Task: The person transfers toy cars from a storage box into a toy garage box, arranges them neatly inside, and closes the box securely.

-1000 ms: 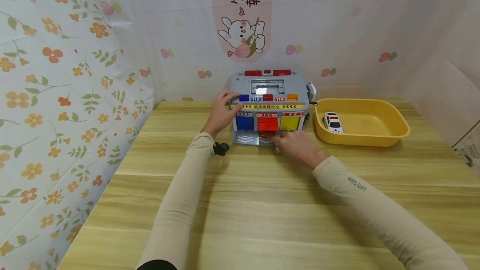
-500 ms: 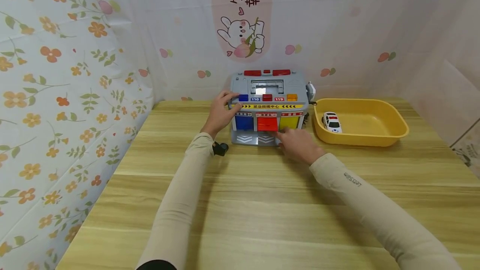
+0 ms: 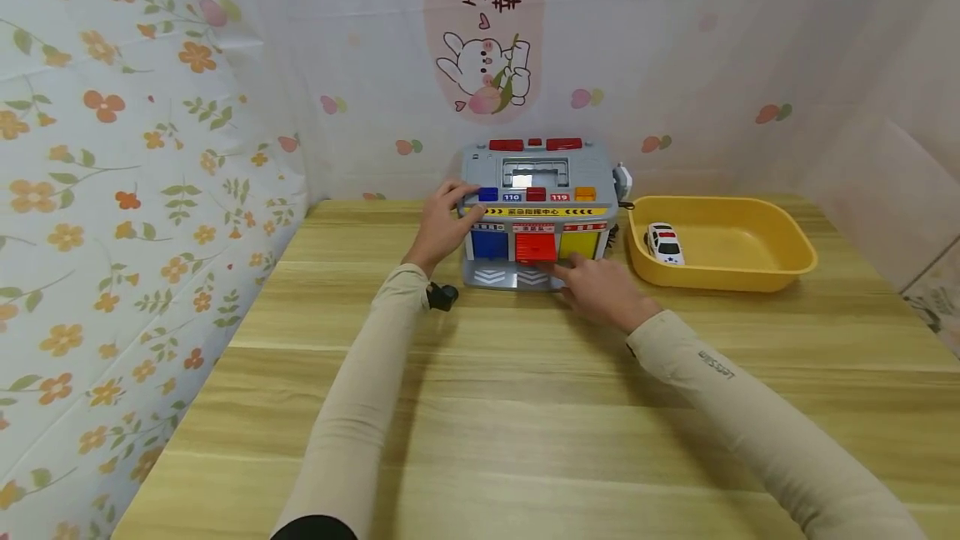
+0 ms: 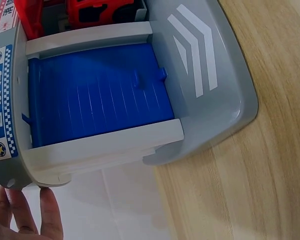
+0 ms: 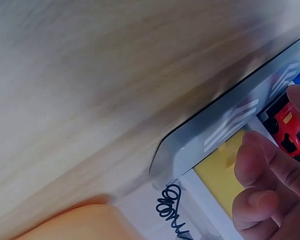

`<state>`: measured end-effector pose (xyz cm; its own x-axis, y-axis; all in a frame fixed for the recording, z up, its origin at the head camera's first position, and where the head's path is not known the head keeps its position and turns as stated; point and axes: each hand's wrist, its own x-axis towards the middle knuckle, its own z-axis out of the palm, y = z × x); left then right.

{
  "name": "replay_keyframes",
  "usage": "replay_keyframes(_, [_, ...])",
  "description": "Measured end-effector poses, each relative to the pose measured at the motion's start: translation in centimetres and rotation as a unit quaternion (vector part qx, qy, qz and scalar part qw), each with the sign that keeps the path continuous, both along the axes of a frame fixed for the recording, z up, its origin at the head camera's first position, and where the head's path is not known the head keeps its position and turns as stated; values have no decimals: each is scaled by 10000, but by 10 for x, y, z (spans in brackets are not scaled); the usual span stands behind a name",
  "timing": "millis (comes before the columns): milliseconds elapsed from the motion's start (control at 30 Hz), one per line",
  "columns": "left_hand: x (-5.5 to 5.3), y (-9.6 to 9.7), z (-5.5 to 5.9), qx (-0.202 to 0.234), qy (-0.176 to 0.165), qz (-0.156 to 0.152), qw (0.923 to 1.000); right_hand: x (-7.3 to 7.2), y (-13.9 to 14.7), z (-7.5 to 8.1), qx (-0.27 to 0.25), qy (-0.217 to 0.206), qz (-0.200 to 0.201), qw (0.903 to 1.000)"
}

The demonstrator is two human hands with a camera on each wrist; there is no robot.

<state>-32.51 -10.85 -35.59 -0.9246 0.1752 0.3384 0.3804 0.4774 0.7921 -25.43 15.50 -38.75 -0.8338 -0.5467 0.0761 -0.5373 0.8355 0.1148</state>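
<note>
A grey toy rescue station stands at the table's back, with blue, red and yellow doors along its front. My left hand grips the left end of its roof, beside the blue door; its fingertips touch the roof's edge in the left wrist view. The red door is partly raised. Inside that bay sits a red toy car, its front partly hidden. My right hand points a finger into the bay at the car, while its other fingers bend in front of the yellow door.
A yellow bin stands right of the station, with a white toy police car in it. A black coiled cord hangs at the station's right side. Patterned cloth covers the walls behind and to the left.
The red car, seen under the red door a second ago, has gone further into the bay and no longer shows in the head view. My left hand keeps its place.
</note>
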Motion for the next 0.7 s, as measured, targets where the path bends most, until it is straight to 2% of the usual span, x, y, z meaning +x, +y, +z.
replay_keyframes(200, [-1,-1,-1,-41,-30,44,10000,1,-2,2,-21,59,37,10000])
replay_keyframes(500, [-1,-2,0,-103,-51,82,9999,5,-3,8,-727,616,507,9942])
replay_keyframes(600, [-2,-1,-1,-105,-10,56,9999,9,-1,13,-995,905,612,9890])
replay_keyframes(700, [-2,0,-1,-98,-17,53,9999,11,3,18,-1370,1543,922,9741])
